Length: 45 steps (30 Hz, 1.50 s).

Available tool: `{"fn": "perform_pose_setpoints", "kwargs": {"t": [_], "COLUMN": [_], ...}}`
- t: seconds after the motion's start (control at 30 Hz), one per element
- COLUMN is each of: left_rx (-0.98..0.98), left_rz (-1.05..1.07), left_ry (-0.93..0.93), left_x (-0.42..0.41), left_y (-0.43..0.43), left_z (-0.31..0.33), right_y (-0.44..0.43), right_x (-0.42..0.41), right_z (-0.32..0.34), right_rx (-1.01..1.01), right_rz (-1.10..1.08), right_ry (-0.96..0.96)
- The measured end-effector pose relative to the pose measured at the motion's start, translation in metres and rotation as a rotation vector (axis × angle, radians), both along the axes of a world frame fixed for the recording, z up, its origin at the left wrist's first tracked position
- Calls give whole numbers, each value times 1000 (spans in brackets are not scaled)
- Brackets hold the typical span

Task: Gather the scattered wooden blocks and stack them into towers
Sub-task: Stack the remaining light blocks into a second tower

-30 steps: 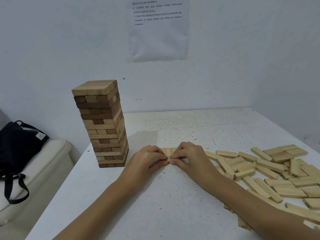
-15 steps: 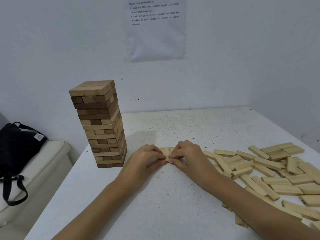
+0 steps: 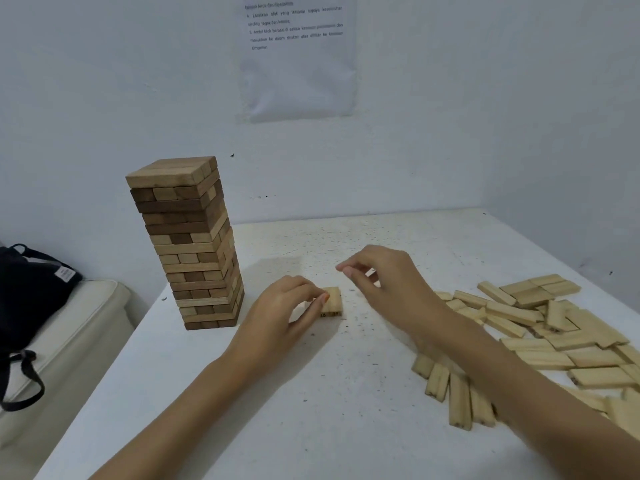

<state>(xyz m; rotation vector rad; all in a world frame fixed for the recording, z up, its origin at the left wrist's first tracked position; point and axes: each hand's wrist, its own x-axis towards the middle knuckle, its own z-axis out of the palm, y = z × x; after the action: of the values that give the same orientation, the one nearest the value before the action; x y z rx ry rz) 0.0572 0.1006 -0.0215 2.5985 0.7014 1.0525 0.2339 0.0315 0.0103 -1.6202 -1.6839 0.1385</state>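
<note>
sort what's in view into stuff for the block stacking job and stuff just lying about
Job: wooden tower, flat row of blocks held by the left hand, scattered blocks, right hand.
Lying about: black bag, cream cushion, printed sheet.

tower (image 3: 187, 244): one
flat row of blocks (image 3: 331, 301): one, its block count partly hidden
loose blocks (image 3: 519, 317): well over twenty, exact count hidden by the forearm
hands: two, left hand (image 3: 287, 306) and right hand (image 3: 384, 275)
table (image 3: 311, 410): one
black bag (image 3: 31, 289): one
paper sheet (image 3: 298, 57): one
</note>
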Motion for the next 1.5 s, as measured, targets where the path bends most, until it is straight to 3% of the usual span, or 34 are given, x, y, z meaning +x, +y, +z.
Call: {"fn": "perform_pose_setpoints", "kwargs": {"t": [0.3,0.53,0.77,0.9,1.2,1.27,1.37,1.5], "left_rx": [-140,-198,-140,-199,-190,-265,-526,-954], "left_rz": [-119,-260,-285,-289,-299,-289,-288,-354], "left_ry": [-37,-7,207,294,169,85,-86,-209], "left_x": [28,64,92,99,103,104,107,113], "left_y": [-70,-120,-124,-121,-123,-129,-141,-161], "left_z": [17,20,17,12,7,11,16,18], "right_y": [-60,-140,-190,-193,-195,-202,-215,-237], "right_x": [24,52,57,57,63,73,86,99], "right_z": [45,41,3,-18,-21,-14,-4,0], "right_rx": [16,-23,-138,-115,29,39,28,-122], "right_rz": [-95,-195,-235,-216,-277,-311,-339,-351], "right_ry": [177,171,141,56,145,244,421,333]}}
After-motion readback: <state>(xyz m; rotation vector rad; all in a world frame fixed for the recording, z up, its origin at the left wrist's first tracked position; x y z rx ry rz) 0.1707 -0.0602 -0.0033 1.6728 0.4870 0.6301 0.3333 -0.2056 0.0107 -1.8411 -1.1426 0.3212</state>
